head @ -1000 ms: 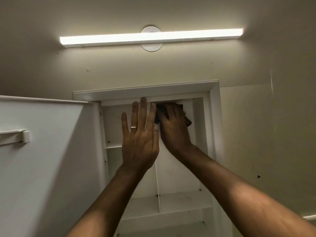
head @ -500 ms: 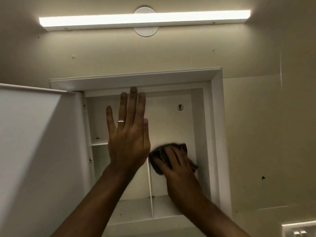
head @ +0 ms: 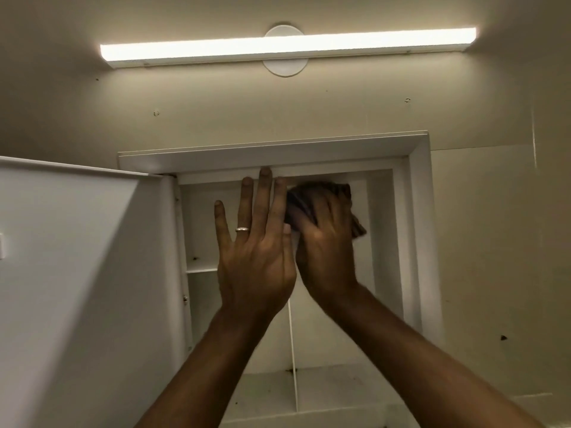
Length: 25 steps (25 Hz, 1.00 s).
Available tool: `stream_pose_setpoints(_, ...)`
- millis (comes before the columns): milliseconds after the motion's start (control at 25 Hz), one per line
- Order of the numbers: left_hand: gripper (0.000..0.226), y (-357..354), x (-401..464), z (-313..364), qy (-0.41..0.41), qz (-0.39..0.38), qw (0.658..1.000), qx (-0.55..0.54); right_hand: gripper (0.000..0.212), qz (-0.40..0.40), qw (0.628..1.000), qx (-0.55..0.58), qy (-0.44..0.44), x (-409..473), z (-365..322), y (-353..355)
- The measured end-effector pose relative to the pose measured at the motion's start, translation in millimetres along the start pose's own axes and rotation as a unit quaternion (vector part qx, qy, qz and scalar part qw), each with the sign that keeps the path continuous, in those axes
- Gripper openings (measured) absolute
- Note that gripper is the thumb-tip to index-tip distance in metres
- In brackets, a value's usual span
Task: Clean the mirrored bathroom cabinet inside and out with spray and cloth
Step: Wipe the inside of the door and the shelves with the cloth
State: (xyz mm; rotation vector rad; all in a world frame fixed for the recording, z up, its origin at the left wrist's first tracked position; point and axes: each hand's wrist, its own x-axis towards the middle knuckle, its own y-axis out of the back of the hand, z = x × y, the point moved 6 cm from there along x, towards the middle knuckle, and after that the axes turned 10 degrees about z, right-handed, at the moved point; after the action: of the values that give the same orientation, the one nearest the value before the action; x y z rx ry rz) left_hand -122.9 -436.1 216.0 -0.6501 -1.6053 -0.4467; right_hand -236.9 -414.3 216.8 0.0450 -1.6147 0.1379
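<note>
I am wiping inside the cabinet (head: 417, 242): my right hand (head: 324, 242) grips the cloth (head: 336, 193) just under its top frame, my left hand (head: 256, 251) flat, fingers straight, beside it. Next, I judge, wipe downward toward the spotted shelves.

Recessed white wall cabinet (head: 418, 211), door open; short white shelf (head: 202, 269) at left, dark-specked bottom shelf (head: 333, 387), thin upright divider (head: 293, 350).

Right hand (head: 324, 242) and cloth (head: 321, 196) back up top.
</note>
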Motion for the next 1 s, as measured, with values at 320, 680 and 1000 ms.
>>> stream_pose_setpoints(320, 0.062, 1.3, -1.4, -2.0, 0.008, 0.013, 1.0, -0.014, 0.054, -0.023, 0.983, -0.181, 0.013, 12.6, 34.7, 6.5)
stream_pose_setpoints(680, 0.062, 2.2, -2.9, -1.4, 0.01, 0.019, 1.0, -0.016, 0.078, -0.036, 0.985, -0.165, -0.041, -54.1, 30.3, 20.7)
stream_pose_setpoints(1000, 0.061, 2.4, -2.2, -0.6, 0.004, 0.034, 0.999, -0.021, 0.087, -0.164, 0.973, -0.155, -0.052, -150.5, 33.9, 40.3)
